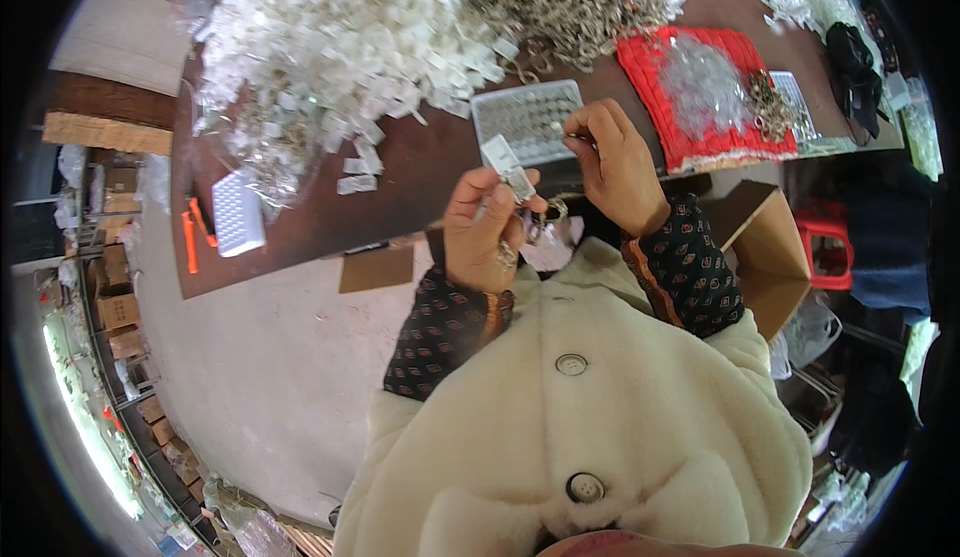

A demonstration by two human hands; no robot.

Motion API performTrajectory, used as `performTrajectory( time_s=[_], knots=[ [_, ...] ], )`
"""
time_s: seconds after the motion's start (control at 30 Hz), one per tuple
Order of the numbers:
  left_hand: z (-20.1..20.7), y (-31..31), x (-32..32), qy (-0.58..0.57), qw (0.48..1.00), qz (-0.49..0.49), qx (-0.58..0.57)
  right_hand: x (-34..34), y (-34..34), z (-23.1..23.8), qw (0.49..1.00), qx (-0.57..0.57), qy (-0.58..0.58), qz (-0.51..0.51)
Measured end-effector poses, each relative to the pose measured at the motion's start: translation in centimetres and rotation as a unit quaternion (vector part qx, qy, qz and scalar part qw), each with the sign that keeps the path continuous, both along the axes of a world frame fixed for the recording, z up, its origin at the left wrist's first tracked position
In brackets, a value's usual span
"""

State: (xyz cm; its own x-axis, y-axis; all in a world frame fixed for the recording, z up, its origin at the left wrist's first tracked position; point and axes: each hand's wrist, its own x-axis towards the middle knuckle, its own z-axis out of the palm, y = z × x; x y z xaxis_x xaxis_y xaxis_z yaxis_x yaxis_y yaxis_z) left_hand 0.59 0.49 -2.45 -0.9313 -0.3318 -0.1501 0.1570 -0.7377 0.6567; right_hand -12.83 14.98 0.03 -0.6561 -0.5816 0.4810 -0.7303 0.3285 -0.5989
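My left hand (482,232) is closed round a small white card (502,158), which stands up between the thumb and fingers. A bit of thin chain (506,255) hangs against its palm, and more shiny links show beside the fingers. My right hand (618,164) hovers at the near right corner of a white tray (483,109), thumb and forefinger pinched together. Whatever sits in that pinch is too small to make out. Rows of small greyish round pieces (540,114) fill the tray, just beyond both hands.
A big heap of clear-white plastic pieces (340,37) covers the table's (420,177) far left, beside a pile of metal chains (570,2). A red quilted cloth (690,137) carries clear bags (703,82). Orange-handled scissors (191,242) and a white dimpled tray (238,215) lie left. A cardboard box (775,257) stands right.
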Motion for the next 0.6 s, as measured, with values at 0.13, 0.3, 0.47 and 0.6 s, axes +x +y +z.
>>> performTrajectory(
  time_s=[0.13,0.3,0.47,0.6],
  knots=[
    [-0.1,0.7,-0.2,0.046,0.998,0.022,0.036,2.7,-0.4,3.6,0.992,-0.084,-0.051,0.079],
    [-0.2,0.5,-0.2,0.012,0.998,0.031,0.044,4.0,-1.7,5.0,0.995,-0.042,-0.022,0.089],
    [-0.6,0.1,-0.2,0.014,0.995,0.002,0.098,3.9,-1.8,4.1,0.991,-0.056,-0.062,0.107],
    [-0.9,0.0,-0.4,0.028,0.990,-0.002,0.140,3.6,-2.4,3.6,0.993,-0.082,-0.012,0.081]
  ],
)
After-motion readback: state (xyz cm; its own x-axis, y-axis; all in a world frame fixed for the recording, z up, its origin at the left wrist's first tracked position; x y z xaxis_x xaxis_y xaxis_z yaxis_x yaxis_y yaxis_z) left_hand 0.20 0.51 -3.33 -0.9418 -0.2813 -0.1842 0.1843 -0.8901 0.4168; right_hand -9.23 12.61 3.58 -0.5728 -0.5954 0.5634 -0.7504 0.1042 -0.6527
